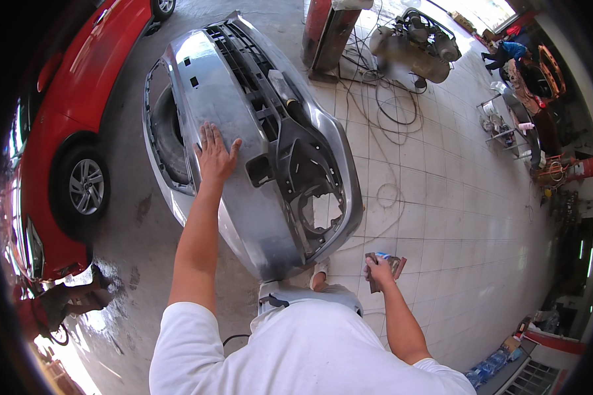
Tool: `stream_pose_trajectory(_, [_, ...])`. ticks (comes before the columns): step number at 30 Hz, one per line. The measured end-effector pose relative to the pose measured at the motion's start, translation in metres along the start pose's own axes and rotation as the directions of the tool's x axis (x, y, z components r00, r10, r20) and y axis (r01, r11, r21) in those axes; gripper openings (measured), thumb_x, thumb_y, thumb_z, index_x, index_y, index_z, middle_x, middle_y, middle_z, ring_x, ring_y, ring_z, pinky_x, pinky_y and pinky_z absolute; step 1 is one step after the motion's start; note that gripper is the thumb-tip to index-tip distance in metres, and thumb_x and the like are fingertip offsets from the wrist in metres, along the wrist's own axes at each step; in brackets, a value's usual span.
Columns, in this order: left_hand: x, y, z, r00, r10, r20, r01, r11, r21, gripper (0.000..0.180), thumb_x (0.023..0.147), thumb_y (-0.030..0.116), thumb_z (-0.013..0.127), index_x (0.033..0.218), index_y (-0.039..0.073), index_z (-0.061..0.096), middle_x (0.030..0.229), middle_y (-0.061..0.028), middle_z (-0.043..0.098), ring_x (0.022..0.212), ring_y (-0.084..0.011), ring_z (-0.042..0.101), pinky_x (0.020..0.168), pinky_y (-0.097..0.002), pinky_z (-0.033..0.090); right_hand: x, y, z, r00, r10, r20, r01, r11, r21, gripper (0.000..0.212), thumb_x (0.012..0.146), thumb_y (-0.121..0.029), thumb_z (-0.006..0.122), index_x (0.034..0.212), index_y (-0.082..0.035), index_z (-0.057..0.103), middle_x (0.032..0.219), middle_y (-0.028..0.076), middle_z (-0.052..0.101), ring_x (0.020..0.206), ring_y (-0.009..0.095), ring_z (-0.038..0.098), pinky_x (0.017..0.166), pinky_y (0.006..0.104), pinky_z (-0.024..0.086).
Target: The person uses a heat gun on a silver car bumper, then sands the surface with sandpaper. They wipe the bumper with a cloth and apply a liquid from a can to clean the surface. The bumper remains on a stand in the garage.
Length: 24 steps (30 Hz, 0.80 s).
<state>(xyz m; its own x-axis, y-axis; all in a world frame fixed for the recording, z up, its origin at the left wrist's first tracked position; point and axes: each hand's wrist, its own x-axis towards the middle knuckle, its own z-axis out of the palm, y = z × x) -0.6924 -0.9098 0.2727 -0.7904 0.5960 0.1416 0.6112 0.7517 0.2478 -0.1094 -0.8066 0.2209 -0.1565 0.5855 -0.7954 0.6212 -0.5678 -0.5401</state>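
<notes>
A grey car bumper [254, 217] lies in front of me, its smooth outer skin on the left and its black-slotted grille side on the right. My left hand [215, 158] rests flat on that skin with the fingers spread, just left of a square opening. Out to the right, away from the bumper, my right hand [380, 271] is closed around brown sandpaper [398, 266]. A patch of blue and white shows beside the sandpaper; its kind is unclear. Through the bumper's left opening a tire [171, 135] is partly visible.
A red car [76, 85] stands along the left. Beyond the bumper are a red-and-dark post [318, 39] and an air compressor [415, 49], with a hose [398, 187] trailing over the tiles. A metal cart [507, 125] and a person in blue [510, 51] are at far right.
</notes>
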Motion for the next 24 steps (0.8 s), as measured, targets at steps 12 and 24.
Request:
stream_pose_trajectory(12, [-0.092,-0.001,-0.007,0.966,0.253,0.049,-0.257,0.961,0.101,0.090,0.102,0.063,0.043,0.164,0.002,0.021,0.172,-0.0136,0.018,0.160,-0.0292,0.011,0.127,-0.0574,0.007,0.012,0.037,-0.003,0.998,0.044,0.036,-0.044,0.999,0.011,0.017,0.104,-0.020,0.062,0.108,-0.004,0.059,0.076,0.007,0.064,0.055,0.015,0.060,0.049,0.0322,0.050])
stream_pose_trajectory(24, [0.024,0.000,0.005,0.982,-0.181,-0.061,0.188,0.973,0.136,0.090,0.103,0.069,0.033,0.165,0.007,0.018,0.173,-0.0107,0.015,0.161,-0.0292,0.009,0.127,-0.0588,0.007,-0.002,0.147,-0.076,0.953,0.265,-0.147,-0.272,0.962,-0.028,0.017,0.105,-0.023,0.061,0.109,-0.007,0.058,0.077,0.007,0.064,0.059,0.019,0.062,0.052,0.0369,0.054])
